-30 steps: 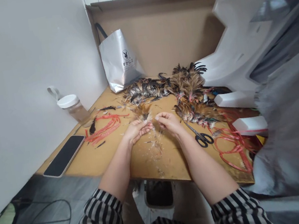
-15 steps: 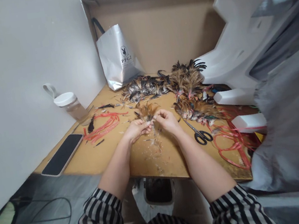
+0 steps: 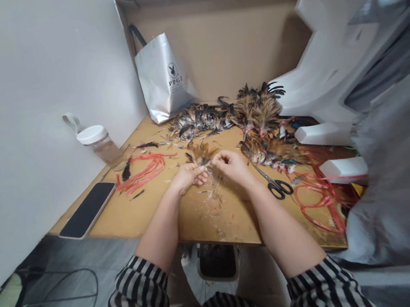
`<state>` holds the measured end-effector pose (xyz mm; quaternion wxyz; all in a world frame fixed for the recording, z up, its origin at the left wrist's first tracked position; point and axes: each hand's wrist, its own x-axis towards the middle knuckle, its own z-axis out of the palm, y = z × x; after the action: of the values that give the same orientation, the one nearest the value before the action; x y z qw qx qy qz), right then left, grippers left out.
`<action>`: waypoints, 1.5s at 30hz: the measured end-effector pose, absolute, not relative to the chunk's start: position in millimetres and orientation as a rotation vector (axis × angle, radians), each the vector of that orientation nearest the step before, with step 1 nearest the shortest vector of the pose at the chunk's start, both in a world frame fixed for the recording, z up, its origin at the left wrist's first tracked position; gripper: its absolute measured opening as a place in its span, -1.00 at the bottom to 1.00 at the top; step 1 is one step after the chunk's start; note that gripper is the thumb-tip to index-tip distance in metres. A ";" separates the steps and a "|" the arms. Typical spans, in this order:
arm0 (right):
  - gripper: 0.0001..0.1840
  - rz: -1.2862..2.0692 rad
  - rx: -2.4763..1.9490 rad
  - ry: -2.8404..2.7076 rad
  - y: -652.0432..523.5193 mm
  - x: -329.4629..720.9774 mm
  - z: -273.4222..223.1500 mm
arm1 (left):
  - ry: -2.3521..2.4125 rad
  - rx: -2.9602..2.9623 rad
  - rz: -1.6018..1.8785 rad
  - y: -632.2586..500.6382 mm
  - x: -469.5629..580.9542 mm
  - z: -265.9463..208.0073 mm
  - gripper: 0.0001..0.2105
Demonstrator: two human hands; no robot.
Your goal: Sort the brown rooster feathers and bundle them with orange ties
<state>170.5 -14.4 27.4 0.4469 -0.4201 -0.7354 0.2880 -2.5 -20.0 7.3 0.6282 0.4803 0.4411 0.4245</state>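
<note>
My left hand [image 3: 192,175] is closed on the base of a small bunch of brown and black feathers [image 3: 201,152], whose tips fan out away from me. Close by on the right, my right hand [image 3: 230,166] pinches at the quill ends; its fingertips nearly meet the left thumb. Whether a single feather or a strand sits in that pinch is too small to make out. Black-handled scissors [image 3: 279,188] lie on the table right of my right hand. Tied feather bundles [image 3: 272,151] rest just beyond them, and bits of down are scattered below my hands.
At the back are a loose feather heap [image 3: 200,121], more bundles [image 3: 257,107] and a silver bag [image 3: 163,80]. Left are red plastic strips [image 3: 146,171], a lidded jar [image 3: 101,146] and a phone [image 3: 88,210]. Red strips [image 3: 318,200] tangle at right; a bin [image 3: 218,262] stands below.
The view has shifted slightly. My right fingers have moved a little at the quill ends, while my left hand stays on the feather bunch.
</note>
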 end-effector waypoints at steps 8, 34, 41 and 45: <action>-0.87 0.285 -1.225 -2.144 -26.4 178.1 43.1 | 1.062 1.208 0.931 -21.8 0.1 9.5 -0.79; -0.86 0.590 -1.050 -2.272 -15.1 184.9 41.9 | 1.009 1.651 0.553 -38.5 14.2 15.1 -0.76; -0.87 0.797 -0.940 -2.358 -15.0 180.6 39.5 | 1.038 1.728 0.459 -39.3 18.1 10.7 -0.80; -0.84 1.125 -1.076 -2.192 -1.3 189.9 26.2 | 0.984 1.702 0.505 -41.1 18.9 11.7 -0.79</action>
<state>189.9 -1.3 26.2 0.2248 -0.3899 -0.7945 0.4077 18.9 -41.1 11.7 0.5276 0.7123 0.4118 0.2112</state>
